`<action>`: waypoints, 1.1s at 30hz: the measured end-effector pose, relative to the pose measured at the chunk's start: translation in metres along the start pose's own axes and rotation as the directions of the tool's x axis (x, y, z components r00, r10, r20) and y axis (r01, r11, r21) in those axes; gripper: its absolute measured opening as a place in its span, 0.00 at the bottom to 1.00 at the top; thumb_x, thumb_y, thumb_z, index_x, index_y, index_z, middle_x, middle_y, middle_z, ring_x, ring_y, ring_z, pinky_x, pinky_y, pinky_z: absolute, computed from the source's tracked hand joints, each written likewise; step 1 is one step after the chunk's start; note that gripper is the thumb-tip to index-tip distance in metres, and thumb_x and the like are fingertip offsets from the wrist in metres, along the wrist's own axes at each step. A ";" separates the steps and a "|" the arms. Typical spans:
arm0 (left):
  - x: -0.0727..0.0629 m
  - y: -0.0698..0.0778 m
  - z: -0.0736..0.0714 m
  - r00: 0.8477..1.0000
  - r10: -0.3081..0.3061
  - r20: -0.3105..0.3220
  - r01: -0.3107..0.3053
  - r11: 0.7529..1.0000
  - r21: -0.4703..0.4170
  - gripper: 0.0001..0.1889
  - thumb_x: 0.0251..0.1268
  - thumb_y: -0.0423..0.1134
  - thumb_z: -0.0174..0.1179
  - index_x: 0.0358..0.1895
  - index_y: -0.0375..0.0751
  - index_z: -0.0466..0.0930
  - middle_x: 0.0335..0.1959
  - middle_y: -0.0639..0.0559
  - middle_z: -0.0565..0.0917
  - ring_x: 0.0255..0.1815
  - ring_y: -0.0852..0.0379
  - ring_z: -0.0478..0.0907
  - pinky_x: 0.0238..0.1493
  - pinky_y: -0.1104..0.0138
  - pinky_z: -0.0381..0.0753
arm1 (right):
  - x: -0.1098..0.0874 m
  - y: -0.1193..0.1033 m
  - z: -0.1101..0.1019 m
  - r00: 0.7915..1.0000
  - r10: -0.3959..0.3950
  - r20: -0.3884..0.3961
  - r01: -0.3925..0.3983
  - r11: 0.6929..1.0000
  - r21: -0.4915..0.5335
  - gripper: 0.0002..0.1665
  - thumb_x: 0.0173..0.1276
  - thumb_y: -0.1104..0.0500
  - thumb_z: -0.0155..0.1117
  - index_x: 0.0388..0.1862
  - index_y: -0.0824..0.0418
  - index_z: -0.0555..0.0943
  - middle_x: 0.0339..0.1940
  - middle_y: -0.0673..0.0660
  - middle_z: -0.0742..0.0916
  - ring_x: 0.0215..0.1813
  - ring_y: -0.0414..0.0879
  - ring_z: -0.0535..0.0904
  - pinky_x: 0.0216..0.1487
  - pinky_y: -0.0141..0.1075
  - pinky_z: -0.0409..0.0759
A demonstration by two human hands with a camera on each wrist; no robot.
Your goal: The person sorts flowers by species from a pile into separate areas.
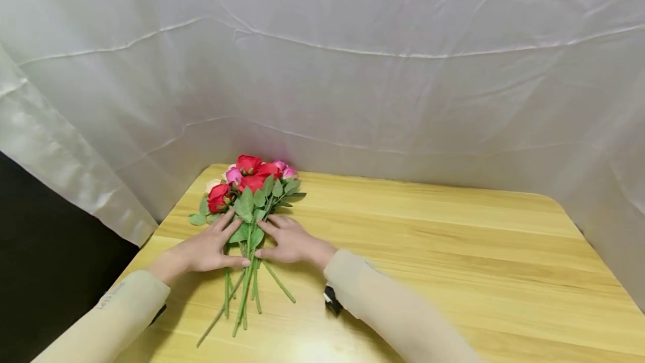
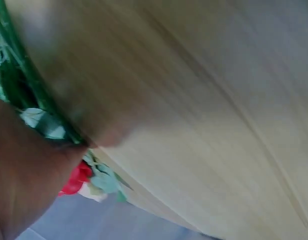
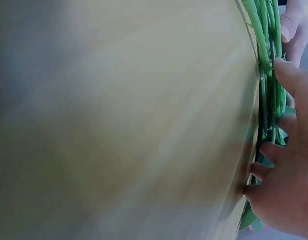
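Observation:
A bunch of roses point(image 1: 253, 182), red, pink and a few pale, lies at the left of the wooden table with its blooms toward the back. Its green stems point(image 1: 245, 290) fan out toward the front edge. From the left, my left hand point(image 1: 209, 244) touches the bunch, thumb over the stems and spread fingers by the leaves point(image 1: 245, 204). My right hand point(image 1: 291, 240) lies along the other side, fingers spread and fingertips right at the stems. In the right wrist view, the right thumb meets the green stems point(image 3: 266, 40). The left fingertips are mostly hidden in the left wrist view.
The wooden table point(image 1: 428, 245) extends to the right, with rounded back corners. A pale cloth curtain point(image 1: 353, 88) hangs close behind it and down the left side. A dark area point(image 1: 45, 262) lies beyond the table's left edge.

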State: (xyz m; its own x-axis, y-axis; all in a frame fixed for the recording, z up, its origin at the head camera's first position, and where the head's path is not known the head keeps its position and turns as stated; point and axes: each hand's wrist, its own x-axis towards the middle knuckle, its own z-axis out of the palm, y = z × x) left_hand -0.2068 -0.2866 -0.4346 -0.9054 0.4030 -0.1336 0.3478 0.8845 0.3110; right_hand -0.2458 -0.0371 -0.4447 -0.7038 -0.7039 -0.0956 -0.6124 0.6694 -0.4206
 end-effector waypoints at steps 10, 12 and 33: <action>-0.015 -0.032 -0.012 0.998 0.036 -0.057 -0.034 0.999 0.040 0.58 0.59 0.67 0.69 0.81 0.28 0.55 0.82 0.27 0.47 0.75 0.18 0.54 0.63 0.25 0.68 | 0.028 -0.023 0.009 0.999 0.033 0.017 -0.032 0.999 -0.039 0.46 0.78 0.28 0.48 0.87 0.39 0.49 0.87 0.52 0.54 0.86 0.56 0.46 0.85 0.58 0.42; -0.016 -0.037 -0.016 0.999 0.029 -0.045 -0.027 0.998 0.051 0.59 0.59 0.67 0.70 0.81 0.29 0.55 0.82 0.27 0.47 0.75 0.18 0.55 0.63 0.25 0.68 | 0.032 -0.027 0.011 0.999 0.050 0.015 -0.050 0.998 -0.041 0.46 0.78 0.27 0.47 0.87 0.38 0.49 0.87 0.51 0.54 0.86 0.56 0.46 0.85 0.57 0.42; -0.020 -0.046 -0.010 0.991 0.011 -0.134 0.001 0.996 0.087 0.56 0.59 0.70 0.68 0.81 0.35 0.59 0.83 0.33 0.53 0.76 0.22 0.58 0.64 0.28 0.71 | 0.025 -0.002 0.002 0.998 -0.047 -0.042 0.049 0.997 0.057 0.46 0.80 0.35 0.53 0.88 0.49 0.51 0.87 0.56 0.56 0.85 0.58 0.52 0.85 0.53 0.50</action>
State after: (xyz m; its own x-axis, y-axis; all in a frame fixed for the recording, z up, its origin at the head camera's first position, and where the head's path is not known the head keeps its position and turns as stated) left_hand -0.2068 -0.3380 -0.4371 -0.9261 0.3773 -0.0027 0.3668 0.9020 0.2277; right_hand -0.2613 -0.0568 -0.4475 -0.6890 -0.7238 -0.0375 -0.6249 0.6195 -0.4751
